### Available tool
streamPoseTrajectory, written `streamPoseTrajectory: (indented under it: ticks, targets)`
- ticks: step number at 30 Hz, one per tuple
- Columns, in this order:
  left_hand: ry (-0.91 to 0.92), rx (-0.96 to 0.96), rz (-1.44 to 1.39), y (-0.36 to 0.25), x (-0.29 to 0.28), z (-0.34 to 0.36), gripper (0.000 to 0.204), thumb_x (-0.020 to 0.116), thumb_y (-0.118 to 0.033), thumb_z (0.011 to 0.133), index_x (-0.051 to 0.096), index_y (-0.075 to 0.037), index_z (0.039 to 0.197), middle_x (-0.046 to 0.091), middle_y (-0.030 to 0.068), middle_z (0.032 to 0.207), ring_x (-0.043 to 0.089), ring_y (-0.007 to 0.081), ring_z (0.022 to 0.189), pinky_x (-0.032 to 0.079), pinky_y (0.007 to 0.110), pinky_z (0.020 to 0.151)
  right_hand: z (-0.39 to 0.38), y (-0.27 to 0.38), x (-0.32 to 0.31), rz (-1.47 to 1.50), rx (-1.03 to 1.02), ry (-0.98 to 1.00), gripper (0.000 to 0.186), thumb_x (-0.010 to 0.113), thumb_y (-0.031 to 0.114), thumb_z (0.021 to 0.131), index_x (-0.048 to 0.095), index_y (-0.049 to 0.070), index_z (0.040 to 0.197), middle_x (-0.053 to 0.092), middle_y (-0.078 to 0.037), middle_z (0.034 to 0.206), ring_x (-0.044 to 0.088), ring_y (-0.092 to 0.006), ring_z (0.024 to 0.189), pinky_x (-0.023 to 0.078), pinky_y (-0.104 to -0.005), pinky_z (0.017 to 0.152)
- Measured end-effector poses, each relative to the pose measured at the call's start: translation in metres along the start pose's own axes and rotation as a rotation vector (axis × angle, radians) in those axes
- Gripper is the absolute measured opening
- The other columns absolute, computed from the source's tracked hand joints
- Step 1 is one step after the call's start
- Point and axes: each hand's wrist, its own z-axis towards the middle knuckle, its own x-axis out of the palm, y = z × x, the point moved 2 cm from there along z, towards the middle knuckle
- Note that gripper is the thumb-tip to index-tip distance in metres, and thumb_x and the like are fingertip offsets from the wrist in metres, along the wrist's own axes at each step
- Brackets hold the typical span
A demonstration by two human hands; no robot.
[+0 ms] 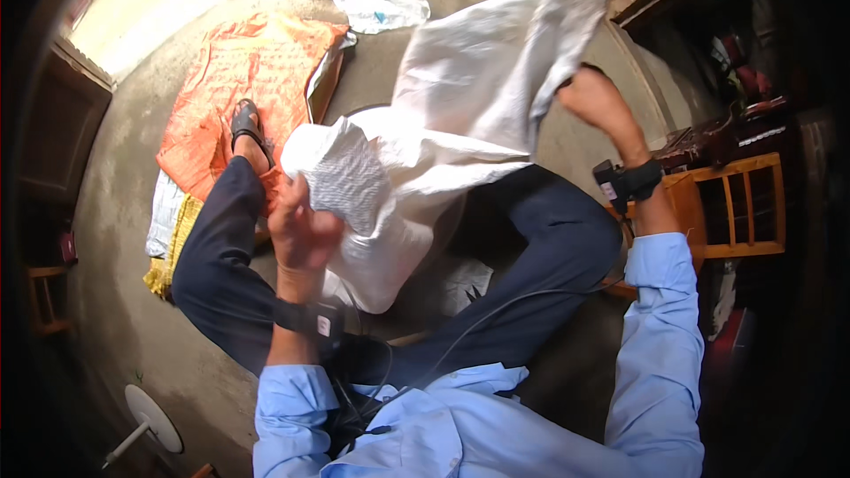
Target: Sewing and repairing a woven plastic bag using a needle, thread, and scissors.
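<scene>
A large white woven sack (478,71) stretches across my lap, raised on its right side. My right hand (598,106) is closed on the sack's right edge, with the fingertips partly hidden behind the cloth. At the sack's other end, my left hand (304,228) is closed at a bunched, ribbed grey-white part (341,173) of it; the fingers are slightly blurred. The lower part of the sack hangs between my knees. Both wrists carry a black strap with a small device.
An orange woven sack (235,71) lies flat on the concrete floor under my sandalled left foot. A yellow sack (183,235) shows beneath it. Another white sack (376,0) lies beyond. A wooden chair (739,208) stands at right, a round white-topped object (155,416) at lower left. A cable (496,308) crosses my lap.
</scene>
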Motion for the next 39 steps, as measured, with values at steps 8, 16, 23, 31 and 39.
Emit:
streamPoseTrajectory:
  ticks: [8, 16, 23, 31, 39]
  targets:
    - [0.076, -0.083, 0.082, 0.036, 0.033, -0.015, 0.042, 0.061, -0.013, 0.102, 0.055, -0.006, 0.144, 0.064, 0.0101, 0.139, 0.062, 0.0265, 0.128, 0.042, 0.051, 0.115, -0.075, 0.229, 0.02, 0.331, -0.388, 0.177, 0.052, 0.078, 0.052, 0.087, 0.063, 0.002, 0.088, 0.068, -0.019, 0.077, 0.072, -0.0387, 0.075, 0.057, -0.0459, 0.068]
    - [-0.002, -0.163, 0.035, 0.066, 0.02, -0.013, 0.031, 0.062, -0.009, 0.102, 0.063, 0.001, 0.131, 0.066, 0.0137, 0.13, 0.065, 0.0219, 0.116, 0.049, 0.036, 0.107, -0.078, 0.217, 0.06, 0.883, -0.088, 0.008, 0.032, 0.053, -0.004, 0.079, 0.062, -0.006, 0.109, 0.073, -0.019, 0.09, 0.073, -0.0252, 0.082, 0.058, -0.0389, 0.076]
    - [0.3, 0.47, 1.405, 0.066, -0.014, -0.023, 0.04, 0.065, -0.014, 0.098, 0.064, -0.003, 0.136, 0.067, 0.0087, 0.131, 0.064, 0.0219, 0.117, 0.052, 0.036, 0.101, -0.129, 0.272, 0.04, 1.163, -0.204, 0.529, 0.034, 0.059, 0.0, 0.089, 0.067, -0.003, 0.121, 0.075, -0.014, 0.106, 0.07, -0.0166, 0.099, 0.054, -0.033, 0.091]
    - [-0.044, -0.019, 0.472, 0.037, -0.028, -0.004, 0.04, 0.065, -0.014, 0.098, 0.064, -0.003, 0.136, 0.068, 0.0085, 0.131, 0.064, 0.0217, 0.117, 0.052, 0.036, 0.1, -0.15, 0.252, 0.014, 0.558, -0.23, 0.594, 0.07, 0.072, 0.006, 0.086, 0.044, -0.003, 0.149, 0.07, -0.03, 0.101, 0.073, -0.043, 0.089, 0.058, -0.0465, 0.081]
    - [-0.103, -0.034, 0.422, 0.045, -0.035, -0.017, 0.041, 0.066, -0.015, 0.097, 0.064, -0.003, 0.136, 0.068, 0.0083, 0.13, 0.064, 0.0214, 0.116, 0.052, 0.036, 0.1, -0.048, 0.224, 0.083, 0.129, -0.426, 0.114, 0.038, 0.067, 0.006, 0.074, 0.063, -0.003, 0.111, 0.069, -0.022, 0.08, 0.069, -0.0441, 0.076, 0.055, -0.0514, 0.069]
